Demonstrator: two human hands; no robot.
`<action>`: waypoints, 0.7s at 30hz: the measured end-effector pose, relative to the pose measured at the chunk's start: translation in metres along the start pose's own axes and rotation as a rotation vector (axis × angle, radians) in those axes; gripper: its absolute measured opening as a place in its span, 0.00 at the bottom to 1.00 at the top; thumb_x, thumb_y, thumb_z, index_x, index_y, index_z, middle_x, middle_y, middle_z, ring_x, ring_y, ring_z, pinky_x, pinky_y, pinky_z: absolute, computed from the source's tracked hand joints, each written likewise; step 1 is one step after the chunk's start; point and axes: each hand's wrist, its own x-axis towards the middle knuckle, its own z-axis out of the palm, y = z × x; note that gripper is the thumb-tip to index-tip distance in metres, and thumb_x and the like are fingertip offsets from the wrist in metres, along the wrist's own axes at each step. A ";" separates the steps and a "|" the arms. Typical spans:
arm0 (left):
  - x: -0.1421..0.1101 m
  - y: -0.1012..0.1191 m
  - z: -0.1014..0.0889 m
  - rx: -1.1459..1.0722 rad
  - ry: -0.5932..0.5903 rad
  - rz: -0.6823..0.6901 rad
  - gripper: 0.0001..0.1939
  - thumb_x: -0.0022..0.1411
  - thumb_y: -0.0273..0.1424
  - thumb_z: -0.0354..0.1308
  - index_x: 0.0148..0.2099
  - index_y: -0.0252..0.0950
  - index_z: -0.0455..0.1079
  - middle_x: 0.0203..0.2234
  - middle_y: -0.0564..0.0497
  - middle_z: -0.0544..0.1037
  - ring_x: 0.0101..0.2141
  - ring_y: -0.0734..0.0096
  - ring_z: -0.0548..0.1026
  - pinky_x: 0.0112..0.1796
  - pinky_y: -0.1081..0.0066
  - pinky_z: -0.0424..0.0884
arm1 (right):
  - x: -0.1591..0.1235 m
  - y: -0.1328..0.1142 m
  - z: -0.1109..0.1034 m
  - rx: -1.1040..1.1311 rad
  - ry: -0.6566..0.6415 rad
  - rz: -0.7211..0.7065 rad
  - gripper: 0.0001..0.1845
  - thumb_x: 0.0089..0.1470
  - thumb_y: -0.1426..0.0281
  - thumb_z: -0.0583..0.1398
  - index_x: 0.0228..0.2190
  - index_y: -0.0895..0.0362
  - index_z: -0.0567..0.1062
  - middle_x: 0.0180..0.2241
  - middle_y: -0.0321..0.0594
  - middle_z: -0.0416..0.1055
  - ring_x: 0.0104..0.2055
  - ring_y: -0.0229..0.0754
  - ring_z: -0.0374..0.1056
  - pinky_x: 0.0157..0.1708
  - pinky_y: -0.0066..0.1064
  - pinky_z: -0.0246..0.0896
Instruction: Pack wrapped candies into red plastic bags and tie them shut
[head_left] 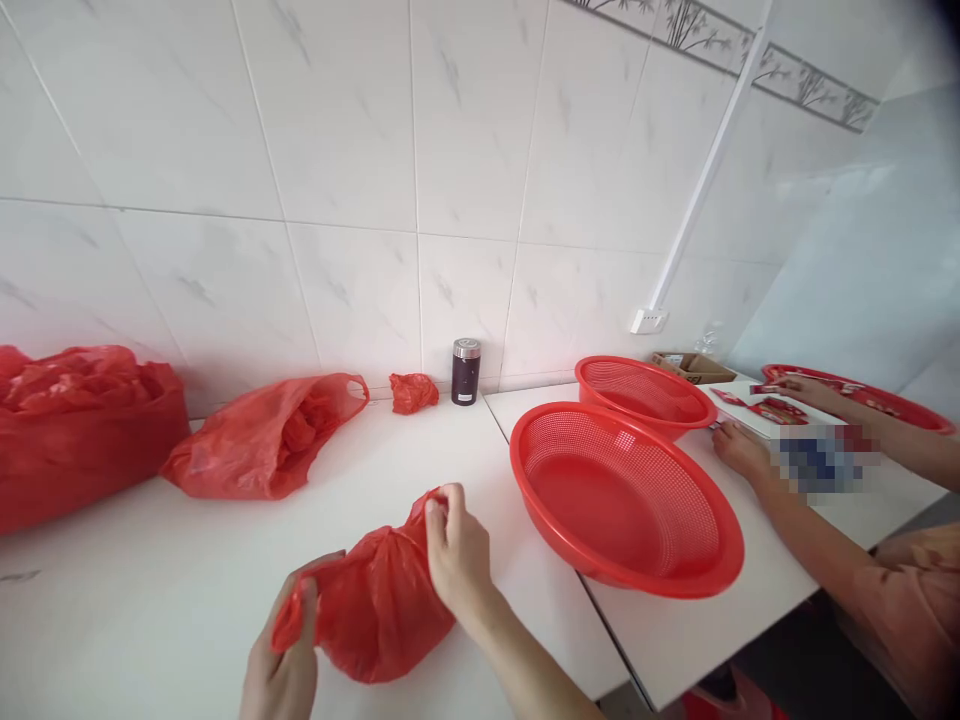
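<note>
A filled red plastic bag point(386, 600) rests on the white table in front of me, its contents hidden by the plastic. My left hand point(281, 640) is closed round a twisted end of the bag at its left. At the upper right of the bag, my right hand point(459, 550) pinches another gathered end of it. The bag bulges between the two hands. Just to the right of my right hand stands a red perforated plastic basket point(615, 500), with nothing seen inside it.
Behind it is a second red basket point(645, 390). A dark thermos point(466, 372) and a crumpled red bag point(413, 393) stand by the wall. More red bags point(259, 440) lie at the left. Another person's hands point(739, 450) handle small packets point(780, 410) at the right.
</note>
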 end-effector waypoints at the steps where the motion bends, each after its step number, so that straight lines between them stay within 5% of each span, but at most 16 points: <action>1: 0.000 0.004 0.007 0.028 -0.004 -0.008 0.22 0.64 0.50 0.42 0.47 0.44 0.69 0.45 0.51 0.78 0.45 0.58 0.74 0.42 0.66 0.72 | -0.005 0.000 0.004 -0.077 -0.016 -0.036 0.10 0.64 0.64 0.45 0.36 0.52 0.63 0.26 0.33 0.73 0.26 0.40 0.69 0.25 0.28 0.53; 6: 0.010 -0.003 0.022 0.279 -0.094 -0.034 0.16 0.64 0.36 0.40 0.49 0.47 0.65 0.29 0.56 0.78 0.25 0.66 0.72 0.28 0.71 0.65 | -0.013 0.022 0.010 -0.299 -0.103 -0.141 0.14 0.66 0.66 0.42 0.36 0.55 0.63 0.20 0.33 0.71 0.19 0.39 0.66 0.20 0.29 0.44; 11: 0.013 -0.011 0.029 0.383 -0.020 0.142 0.16 0.61 0.31 0.40 0.45 0.46 0.66 0.42 0.53 0.76 0.41 0.63 0.73 0.38 0.70 0.64 | -0.006 0.036 0.010 -0.282 -0.078 -0.196 0.11 0.66 0.66 0.45 0.36 0.54 0.63 0.23 0.32 0.73 0.20 0.37 0.69 0.21 0.27 0.45; 16: 0.025 -0.013 0.032 0.503 -0.244 -0.042 0.16 0.63 0.31 0.36 0.47 0.47 0.61 0.30 0.53 0.78 0.28 0.61 0.74 0.32 0.69 0.64 | -0.004 0.044 0.022 -0.336 -0.073 -0.207 0.08 0.65 0.66 0.47 0.35 0.54 0.63 0.24 0.30 0.75 0.19 0.37 0.69 0.19 0.27 0.42; 21: 0.045 -0.023 0.024 0.725 -0.395 -0.095 0.17 0.62 0.29 0.37 0.50 0.48 0.60 0.32 0.51 0.79 0.32 0.58 0.75 0.33 0.67 0.64 | 0.003 0.056 0.023 -0.425 -0.074 -0.222 0.07 0.64 0.69 0.46 0.34 0.54 0.61 0.21 0.30 0.72 0.17 0.37 0.66 0.18 0.27 0.39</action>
